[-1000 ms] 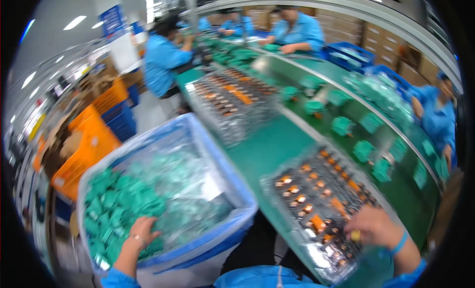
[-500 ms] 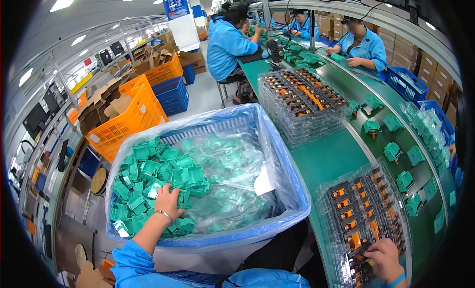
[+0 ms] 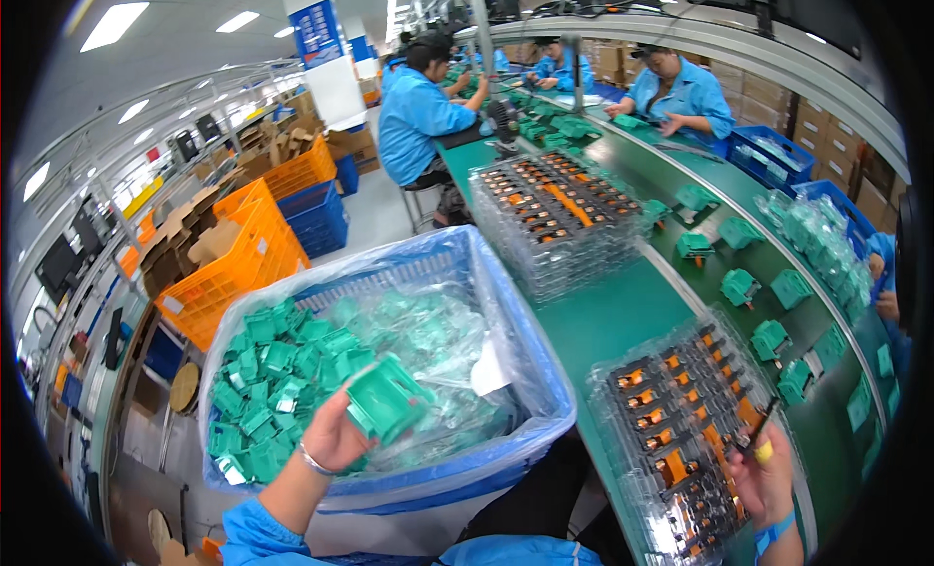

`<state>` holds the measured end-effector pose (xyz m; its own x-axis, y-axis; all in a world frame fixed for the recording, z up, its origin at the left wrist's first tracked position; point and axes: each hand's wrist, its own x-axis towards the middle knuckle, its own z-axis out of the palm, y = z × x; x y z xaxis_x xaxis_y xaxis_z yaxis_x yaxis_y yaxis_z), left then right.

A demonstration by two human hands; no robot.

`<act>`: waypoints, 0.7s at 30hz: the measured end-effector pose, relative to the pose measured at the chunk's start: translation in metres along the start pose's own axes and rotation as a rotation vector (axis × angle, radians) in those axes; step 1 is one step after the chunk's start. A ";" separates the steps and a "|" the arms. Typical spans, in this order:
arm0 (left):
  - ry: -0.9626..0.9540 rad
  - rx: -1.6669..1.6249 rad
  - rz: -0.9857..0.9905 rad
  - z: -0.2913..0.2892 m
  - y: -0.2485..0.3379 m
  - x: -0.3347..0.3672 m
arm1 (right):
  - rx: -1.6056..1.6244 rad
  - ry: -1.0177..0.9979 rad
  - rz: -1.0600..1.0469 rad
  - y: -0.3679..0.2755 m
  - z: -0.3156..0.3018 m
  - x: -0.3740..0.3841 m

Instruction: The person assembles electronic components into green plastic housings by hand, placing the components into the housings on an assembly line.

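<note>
My left hand (image 3: pixel 336 436) is closed on the edge of a green plastic housing (image 3: pixel 391 399), holding it tilted above a lined blue crate (image 3: pixel 457 484). Below lie many loose green housings (image 3: pixel 277 357) and bagged ones (image 3: pixel 428 323). On the right, my right hand (image 3: pixel 765 480) pinches a small black-and-orange part (image 3: pixel 751 425) over the front edge of a clear plastic tray (image 3: pixel 608 410) filled with similar parts. A yellow spot shows at one fingertip; I cannot make out whether it is a finger cover.
A tall stack of clear trays (image 3: pixel 555 201) stands farther along the green bench (image 3: pixel 593 308). Green housings (image 3: pixel 769 339) sit on the conveyor to the right. Co-workers (image 3: pixel 418 118) in blue sit beyond. Orange crates (image 3: pixel 233 259) with cardboard stand at left.
My left hand has lifted a green housing out of the pile and moved right. My right hand has risen from the tray with a black-and-orange part. The whole view has shifted slightly.
</note>
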<state>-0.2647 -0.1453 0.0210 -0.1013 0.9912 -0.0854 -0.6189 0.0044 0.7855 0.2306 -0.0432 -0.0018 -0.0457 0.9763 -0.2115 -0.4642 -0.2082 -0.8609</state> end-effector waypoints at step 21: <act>-0.254 0.120 -0.455 0.152 -0.144 0.084 | -0.801 -0.276 -0.593 -0.003 0.072 0.008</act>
<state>-0.0660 -0.0423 -0.0061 0.3576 0.8864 -0.2940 -0.4614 0.4414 0.7696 0.1682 -0.0309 0.0326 -0.2500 0.8932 0.3737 0.2422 0.4313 -0.8691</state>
